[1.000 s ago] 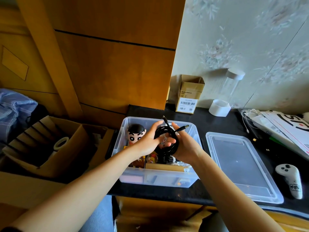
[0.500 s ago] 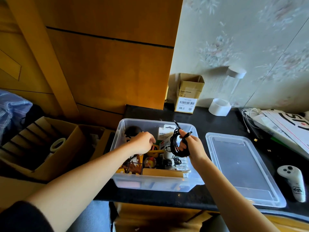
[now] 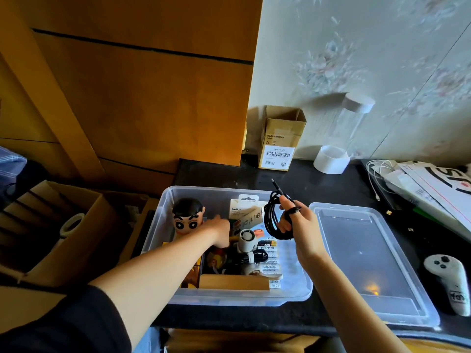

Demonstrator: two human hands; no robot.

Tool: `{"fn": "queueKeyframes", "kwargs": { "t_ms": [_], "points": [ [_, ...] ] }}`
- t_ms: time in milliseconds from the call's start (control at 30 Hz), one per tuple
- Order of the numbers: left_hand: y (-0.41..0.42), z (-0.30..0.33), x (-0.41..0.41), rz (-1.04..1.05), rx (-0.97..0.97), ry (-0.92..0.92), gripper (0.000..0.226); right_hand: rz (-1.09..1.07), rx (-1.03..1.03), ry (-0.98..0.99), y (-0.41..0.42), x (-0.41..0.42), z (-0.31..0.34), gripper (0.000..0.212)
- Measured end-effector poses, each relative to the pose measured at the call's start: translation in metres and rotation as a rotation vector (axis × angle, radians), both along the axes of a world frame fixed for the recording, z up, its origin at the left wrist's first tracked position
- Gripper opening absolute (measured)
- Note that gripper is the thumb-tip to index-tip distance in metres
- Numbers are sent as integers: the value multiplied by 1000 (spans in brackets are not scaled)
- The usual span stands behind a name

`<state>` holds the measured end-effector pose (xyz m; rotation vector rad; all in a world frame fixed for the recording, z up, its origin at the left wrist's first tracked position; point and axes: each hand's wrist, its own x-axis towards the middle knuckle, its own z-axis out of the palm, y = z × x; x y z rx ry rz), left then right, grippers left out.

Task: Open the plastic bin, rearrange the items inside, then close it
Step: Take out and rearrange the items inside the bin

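Note:
The clear plastic bin [image 3: 163, 220] stands open on the black counter, its lid [image 3: 369, 263] lying flat to the right. Inside are a cartoon boy figure [image 3: 187, 216], a white Belkin package [image 3: 244, 212], a small white fan [image 3: 246, 239], battery packs [image 3: 270, 263] and a brown box [image 3: 233, 282]. My right hand [image 3: 303, 230] holds a coiled black cable [image 3: 274, 219] above the bin's right side. My left hand [image 3: 220, 229] reaches down into the bin beside the figure; its fingers are hidden among the items, so what it grips is unclear.
A small cardboard box [image 3: 279, 138] and a clear tube with white caps [image 3: 339, 138] stand at the wall. Papers and white cords [image 3: 420, 184] lie at the right, a white controller [image 3: 451, 281] near the lid. An open cardboard carton [image 3: 58, 225] sits left, below the counter.
My left hand let go of the cable coil and went down into the bin by the figure. My right hand kept the coil and shifted it right.

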<state>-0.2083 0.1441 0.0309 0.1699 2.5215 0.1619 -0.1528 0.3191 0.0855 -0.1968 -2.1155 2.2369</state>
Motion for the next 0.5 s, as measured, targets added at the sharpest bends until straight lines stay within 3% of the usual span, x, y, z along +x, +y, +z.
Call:
{"fn": "queueKeyframes", "kwargs": {
  "t_ms": [167,367,500],
  "points": [
    [3,3,-2,-25,-87,-65,70,-41,60,59,-1,-2,3,39],
    [4,16,-1,-73,-91,7,28,-158,146,40,-2,-4,-4,36],
    [0,30,3,-223,-249,130,32,-171,124,26,-5,-8,-6,31]
  ]
}}
